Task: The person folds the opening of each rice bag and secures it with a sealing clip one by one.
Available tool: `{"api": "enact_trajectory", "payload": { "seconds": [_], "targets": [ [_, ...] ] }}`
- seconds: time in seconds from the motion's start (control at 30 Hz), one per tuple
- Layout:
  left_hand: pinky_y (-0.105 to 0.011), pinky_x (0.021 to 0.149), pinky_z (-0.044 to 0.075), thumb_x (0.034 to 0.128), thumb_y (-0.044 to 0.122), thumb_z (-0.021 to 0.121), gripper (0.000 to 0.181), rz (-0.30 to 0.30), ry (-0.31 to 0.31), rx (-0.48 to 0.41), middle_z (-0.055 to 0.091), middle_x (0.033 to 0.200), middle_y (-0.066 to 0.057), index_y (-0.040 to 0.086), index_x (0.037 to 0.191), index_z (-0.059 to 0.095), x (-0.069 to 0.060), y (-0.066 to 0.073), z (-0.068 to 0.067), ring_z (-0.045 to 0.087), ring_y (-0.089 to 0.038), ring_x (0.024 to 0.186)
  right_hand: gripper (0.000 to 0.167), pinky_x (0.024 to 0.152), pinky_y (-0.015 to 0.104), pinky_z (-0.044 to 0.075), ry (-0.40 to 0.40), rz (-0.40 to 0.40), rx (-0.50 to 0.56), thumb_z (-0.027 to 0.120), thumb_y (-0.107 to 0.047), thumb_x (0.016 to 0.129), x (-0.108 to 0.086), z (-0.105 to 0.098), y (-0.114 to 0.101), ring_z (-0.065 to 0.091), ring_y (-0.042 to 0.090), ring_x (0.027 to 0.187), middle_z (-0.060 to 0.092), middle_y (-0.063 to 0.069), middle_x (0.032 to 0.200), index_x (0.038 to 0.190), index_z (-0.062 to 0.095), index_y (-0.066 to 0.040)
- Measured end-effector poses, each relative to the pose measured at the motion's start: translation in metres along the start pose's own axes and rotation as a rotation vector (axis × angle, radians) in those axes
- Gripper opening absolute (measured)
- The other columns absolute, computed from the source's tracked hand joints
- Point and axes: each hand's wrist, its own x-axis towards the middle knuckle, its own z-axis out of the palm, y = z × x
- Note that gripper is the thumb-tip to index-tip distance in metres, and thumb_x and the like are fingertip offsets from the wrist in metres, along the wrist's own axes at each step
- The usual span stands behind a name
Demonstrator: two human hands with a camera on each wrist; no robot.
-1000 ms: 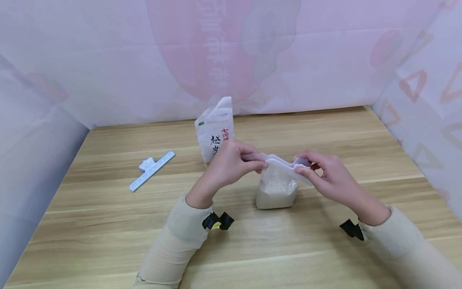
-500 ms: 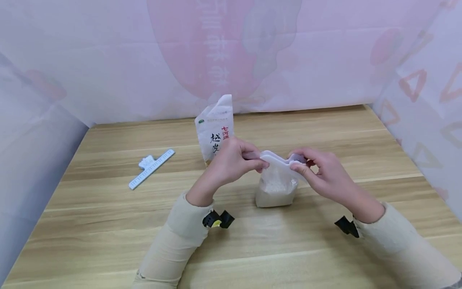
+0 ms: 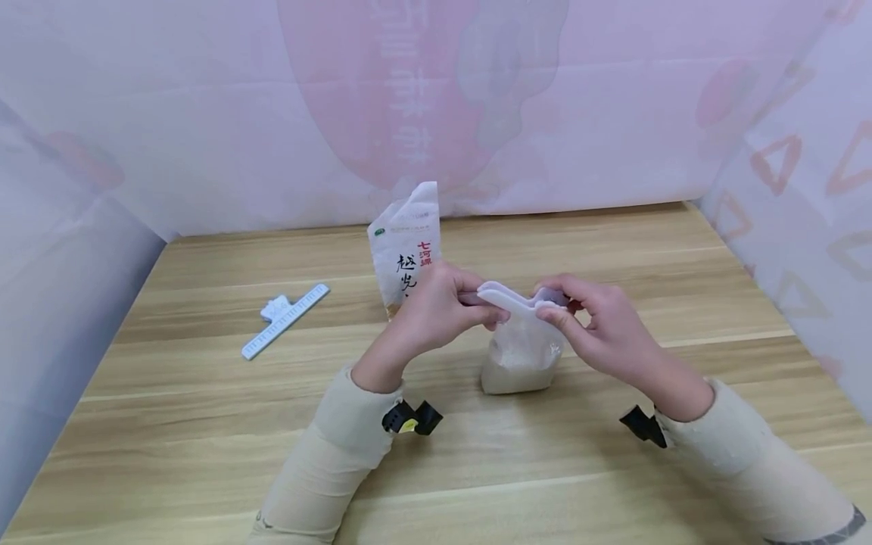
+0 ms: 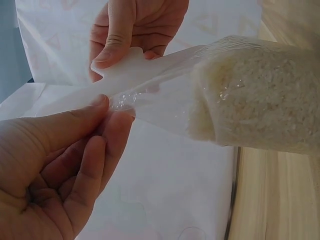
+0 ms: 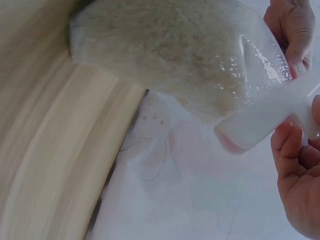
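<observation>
A clear bag of rice (image 3: pixel 521 367) stands on the table, its top drawn up between both hands. My left hand (image 3: pixel 432 306) pinches the bag's upper left corner between thumb and fingers, plain in the left wrist view beside the clip (image 4: pixel 127 72). My right hand (image 3: pixel 606 322) grips the middle handle of this pale lavender clip (image 3: pixel 507 296), whose long jaws lie across the bag top and reach the left fingertips. In the right wrist view the clip's end (image 5: pixel 245 127) overlaps the plastic; whether the jaws are closed on it, I cannot tell.
A white printed paper bag (image 3: pixel 406 242) stands behind my left hand, partly hidden by it. A light blue clip (image 3: pixel 286 321) lies on the left of the wooden table (image 3: pixel 204 454). Printed cloth walls (image 3: pixel 204 113) enclose the back and sides.
My right hand and the lavender clip have moved left across the bag top, towards my left hand. The left hand has stayed nearly still, and the bag stands about where it was.
</observation>
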Motion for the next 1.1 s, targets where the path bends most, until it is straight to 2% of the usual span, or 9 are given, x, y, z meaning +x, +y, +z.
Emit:
{"api": "enact_trajectory", "payload": {
  "seconds": [0.13,0.4,0.6,0.73,0.83,1.0,1.1],
  "targets": [
    [-0.020,0.053,0.044,0.0820,0.009,0.081,0.012,0.003,-0.005,-0.010,0.076,0.075,-0.008,0.003,0.092,0.079,0.000,0.000,0.000,0.072,-0.013,0.066,0.014,0.062,0.015,0.048,-0.015,0.015,-0.008,0.072,-0.002,0.089,0.003,-0.001,-0.001,0.054,0.002,0.067,0.068,-0.002,0.081,0.102,0.069,-0.004],
    [-0.020,0.057,0.048,0.0823,0.012,0.081,0.013,0.016,-0.013,0.011,0.076,0.076,-0.005,0.005,0.093,0.079,0.003,0.000,0.001,0.071,-0.008,0.066,0.015,0.065,0.015,0.052,-0.062,0.079,0.068,0.070,0.000,0.090,0.002,-0.008,-0.001,0.057,0.003,0.072,0.070,0.002,0.085,0.104,0.070,-0.005],
    [-0.024,0.063,0.057,0.0828,0.008,0.080,0.015,0.029,-0.040,-0.057,0.077,0.087,-0.010,0.002,0.096,0.078,0.004,-0.005,0.001,0.073,-0.010,0.070,0.017,0.065,0.019,0.050,-0.091,0.163,0.089,0.072,-0.005,0.090,0.001,-0.011,0.001,0.056,0.005,0.076,0.068,-0.002,0.088,0.106,0.070,-0.009],
    [-0.028,0.072,0.060,0.0832,0.008,0.080,0.018,0.031,-0.064,-0.104,0.078,0.096,-0.011,0.002,0.100,0.077,0.003,-0.010,0.000,0.074,-0.012,0.080,0.025,0.069,0.020,0.051,-0.136,0.245,0.090,0.073,-0.007,0.089,-0.001,-0.012,0.006,0.059,0.004,0.083,0.070,0.000,0.094,0.114,0.068,-0.008],
    [-0.028,0.077,0.060,0.0839,0.010,0.080,0.021,0.011,-0.087,-0.103,0.077,0.099,-0.009,0.004,0.104,0.076,0.002,-0.014,-0.001,0.073,-0.012,0.086,0.035,0.075,0.021,0.054,-0.183,0.304,0.107,0.076,-0.008,0.087,-0.004,-0.011,0.012,0.061,0.002,0.091,0.072,0.004,0.103,0.120,0.065,-0.006],
    [-0.032,0.081,0.059,0.0844,0.012,0.080,0.024,-0.014,-0.122,-0.094,0.074,0.097,-0.009,0.004,0.107,0.074,-0.002,-0.020,-0.002,0.070,-0.014,0.087,0.050,0.086,0.021,0.056,-0.256,0.381,0.201,0.078,-0.007,0.085,-0.012,-0.011,0.022,0.060,0.000,0.103,0.067,0.012,0.119,0.130,0.058,0.000],
    [-0.032,0.084,0.059,0.0848,0.013,0.079,0.030,-0.040,-0.149,-0.084,0.074,0.104,-0.009,0.005,0.112,0.073,-0.005,-0.024,-0.002,0.071,-0.016,0.094,0.053,0.088,0.023,0.056,-0.285,0.422,0.262,0.079,-0.006,0.084,-0.017,-0.012,0.026,0.059,0.003,0.108,0.064,0.015,0.123,0.131,0.057,0.001]
  ]
}}
